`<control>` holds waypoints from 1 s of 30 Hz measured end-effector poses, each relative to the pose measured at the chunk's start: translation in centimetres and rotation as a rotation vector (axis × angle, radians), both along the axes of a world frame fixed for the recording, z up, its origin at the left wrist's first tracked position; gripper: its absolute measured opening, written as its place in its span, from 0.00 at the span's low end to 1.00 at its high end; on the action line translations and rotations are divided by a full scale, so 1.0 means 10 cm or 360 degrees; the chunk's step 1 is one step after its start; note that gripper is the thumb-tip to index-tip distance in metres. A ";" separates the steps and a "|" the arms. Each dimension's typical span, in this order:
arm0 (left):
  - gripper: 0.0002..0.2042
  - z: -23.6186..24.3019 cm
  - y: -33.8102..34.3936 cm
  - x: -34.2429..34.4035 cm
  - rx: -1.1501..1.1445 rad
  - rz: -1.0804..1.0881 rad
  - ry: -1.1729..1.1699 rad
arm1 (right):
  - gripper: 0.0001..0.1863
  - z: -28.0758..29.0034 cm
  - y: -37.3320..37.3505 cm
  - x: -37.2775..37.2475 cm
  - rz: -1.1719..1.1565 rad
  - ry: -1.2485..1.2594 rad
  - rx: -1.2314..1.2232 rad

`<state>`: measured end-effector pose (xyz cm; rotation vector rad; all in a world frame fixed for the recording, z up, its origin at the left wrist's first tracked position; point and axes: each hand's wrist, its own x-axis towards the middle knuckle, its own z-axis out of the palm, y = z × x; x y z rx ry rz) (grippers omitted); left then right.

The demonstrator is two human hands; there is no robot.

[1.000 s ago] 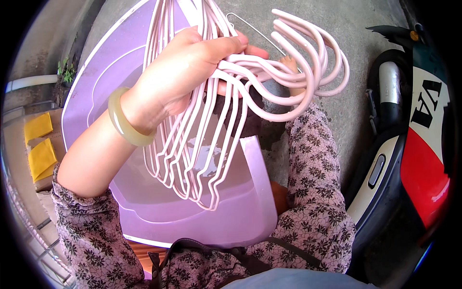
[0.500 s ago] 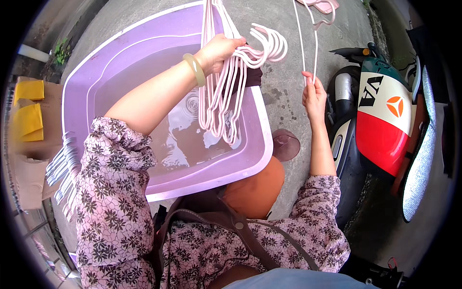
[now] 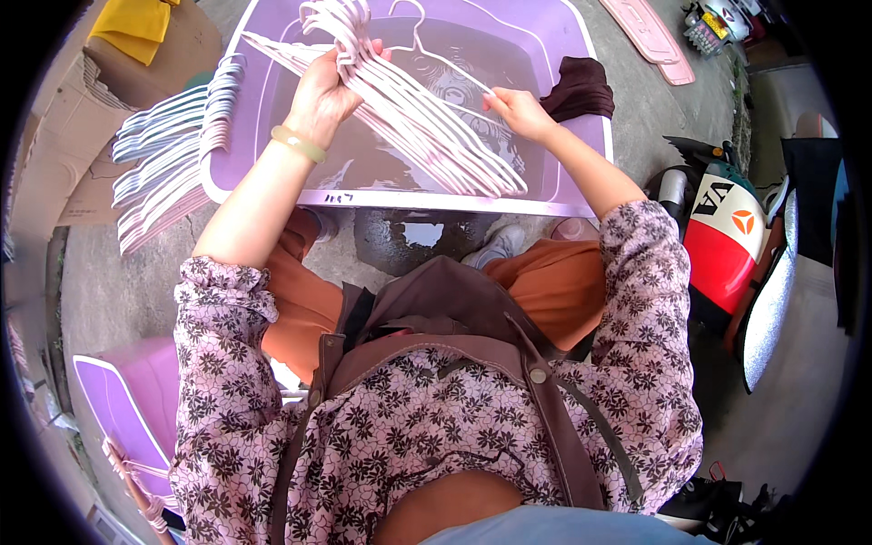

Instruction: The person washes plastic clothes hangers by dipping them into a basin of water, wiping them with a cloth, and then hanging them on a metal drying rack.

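Observation:
A bunch of pale pink clothes hangers (image 3: 427, 123) slants over a large purple tub (image 3: 436, 202) of murky water. My left hand (image 3: 325, 95), with a pale bangle at its wrist, is closed round the bunch just below the hooks. Apart from the bunch, a single pale hanger (image 3: 443, 64) lies over the water, hook toward the far side. The fingers of my right hand (image 3: 522, 115) pinch that hanger at its right corner. Beside my right wrist, a dark maroon cloth (image 3: 579, 89) drapes over the tub's right rim.
More striped-looking blue, white and pink hangers (image 3: 173, 150) hang in a row at the tub's left rim. Cardboard (image 3: 86, 150) with a yellow piece (image 3: 136, 29) stands far left. A red-and-white scooter (image 3: 727, 236) is at right. Another purple tub (image 3: 132, 391) sits lower left.
My right hand has come from the right of the tub to over it, bringing the single hanger. The bunch in my left hand has swung to a slant. The view has shifted.

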<state>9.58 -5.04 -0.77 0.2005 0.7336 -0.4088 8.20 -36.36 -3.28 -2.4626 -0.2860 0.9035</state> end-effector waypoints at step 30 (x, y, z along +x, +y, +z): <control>0.10 0.24 0.00 -0.33 -0.0346 0.0113 -0.0313 | 0.18 1.22 0.44 0.25 -0.0501 0.0298 0.0420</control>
